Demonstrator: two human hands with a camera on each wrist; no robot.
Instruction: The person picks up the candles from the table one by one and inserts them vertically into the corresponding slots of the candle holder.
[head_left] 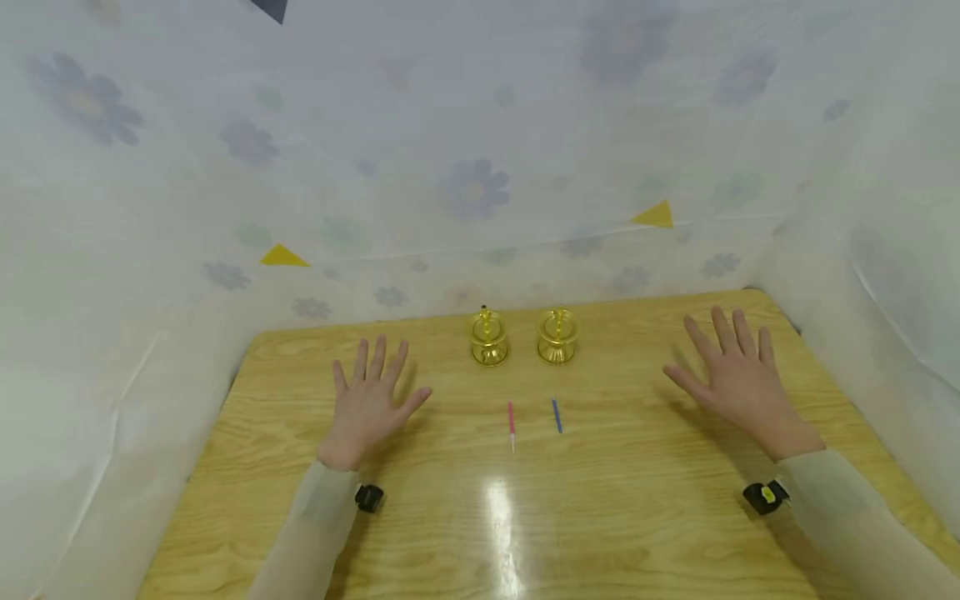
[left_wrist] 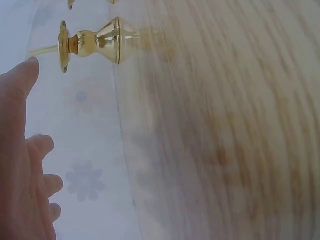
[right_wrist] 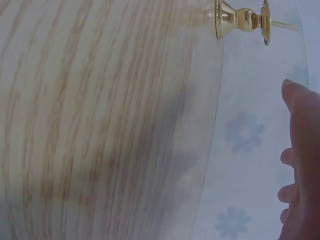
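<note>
Your left hand (head_left: 370,400) — fingers spread and straight, palm down over the table (head_left: 645,517), holding nothing. The left wrist view shows the thumb and fingertips loose, with the left holder (left_wrist: 95,42) beyond the thumb and apart from it.

Your right hand (head_left: 738,379) — likewise spread flat, fingers straight, nothing in it. The right wrist view shows the right holder (right_wrist: 242,20) past the thumb, not touched.

Between the hands, toward the back edge of the table: two brass candle holders, upright, side by side but not touching — the left holder (head_left: 489,337) and the right holder (head_left: 557,335), each with a thin spike standing from its cup.

Nearer you, in front of the holders: two thin candles lying flat on the wood, just beside each other — a pink candle (head_left: 512,423) below the left holder, a blue candle (head_left: 557,415) below the right holder. Both hands are well apart from them.

Each wrist carries a small black camera. Around the table on three sides: a white cloth (head_left: 472,167) with pale flowers, with two yellow triangles on it.
</note>
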